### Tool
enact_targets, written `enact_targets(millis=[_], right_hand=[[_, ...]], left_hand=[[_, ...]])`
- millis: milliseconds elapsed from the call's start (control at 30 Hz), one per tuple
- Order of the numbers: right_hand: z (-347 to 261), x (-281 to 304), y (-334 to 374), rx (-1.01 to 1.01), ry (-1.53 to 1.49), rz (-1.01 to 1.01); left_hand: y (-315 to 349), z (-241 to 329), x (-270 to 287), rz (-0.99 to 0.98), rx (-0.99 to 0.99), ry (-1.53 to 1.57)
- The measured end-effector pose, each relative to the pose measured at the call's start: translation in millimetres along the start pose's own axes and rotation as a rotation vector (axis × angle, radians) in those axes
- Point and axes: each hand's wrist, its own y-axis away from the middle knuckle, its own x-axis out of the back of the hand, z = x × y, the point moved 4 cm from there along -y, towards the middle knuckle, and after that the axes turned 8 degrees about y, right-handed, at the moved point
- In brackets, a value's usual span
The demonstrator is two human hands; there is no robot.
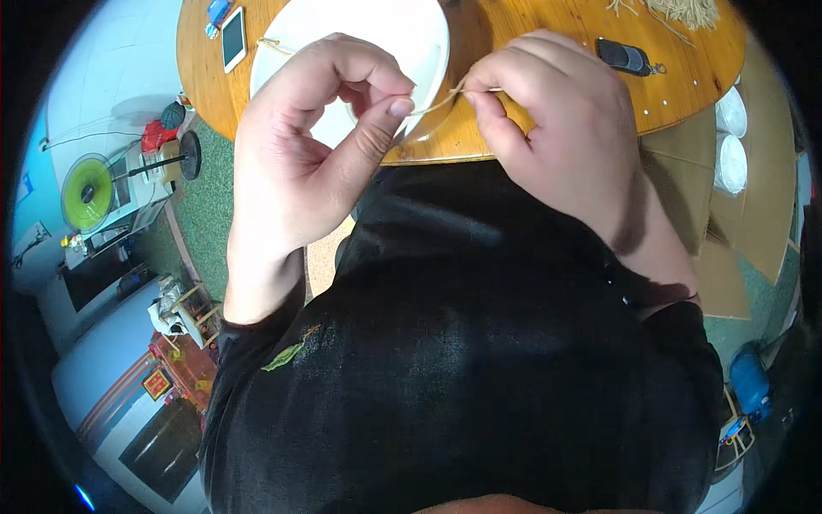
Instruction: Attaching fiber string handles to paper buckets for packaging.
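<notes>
A thin tan cord (pixel 437 106) runs between my two hands, above the near edge of the wooden table. My left hand (pixel 300 154) pinches one part of it between thumb and forefinger. On the other side, my right hand (pixel 569 120) grips the cord the same way, its thumb and forefinger pressed together. Beneath and beyond my left hand lies a wide white dish (pixel 424 38), partly covered by that hand. Another bit of yellowish cord (pixel 272 44) shows at the dish's left side. At the far right of the table is a bundle of tan cords (pixel 685 10), cut off by the picture's edge.
A white phone (pixel 234 39) and a black key fob (pixel 628 56) lie on the wooden table (pixel 505 21). Small white bits (pixel 664 102) dot its right side. Cardboard (pixel 762 180) and white round containers (pixel 731 141) are at right. A fan (pixel 87 194) stands at left.
</notes>
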Motion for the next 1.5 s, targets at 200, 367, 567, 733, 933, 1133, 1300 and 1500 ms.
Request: enact_targets(millis=[200, 367, 567, 733, 933, 1133, 1300, 1500], right_hand=[[2.1, -2.2, 9.2, -0.006, 0.078, 0.112], [7.7, -7.9, 21.2, -0.077, -0.221, 0.077], [-8.0, -16.9, 27.6, -0.275, -0.538, -0.038], [-9.3, -18.3, 27.7, -0.31, -0.448, 0.002], [-7.2, -23.1, 30.1, -0.283, -0.464, 0.013], [-13.2, -22.2, 19.7, -0.436, -0.536, 0.016], [-16.9, -17.6, 10.6, -0.439, -0.551, -0.023], [-22.1, -18.3, 6.0, -0.508, -0.576, -0.029]], left_hand=[[3.6, 5.4, 1.2, -0.139, 0.15, 0.052], [4.0, 7.6, 9.3, -0.11, -0.038, -0.106], [0.7, 4.4, -1.4, -0.091, 0.173, -0.015], [0.6, 7.2, -1.4, -0.131, 0.251, -0.049], [-2.9, 11.7, -1.8, -0.297, 0.137, -0.205], [-4.1, 5.7, 7.0, -0.227, 0.245, 0.073], [-7.4, 3.1, 12.9, -0.19, 0.234, 0.136], [-4.8, 3.1, 13.7, -0.172, 0.189, 0.131]])
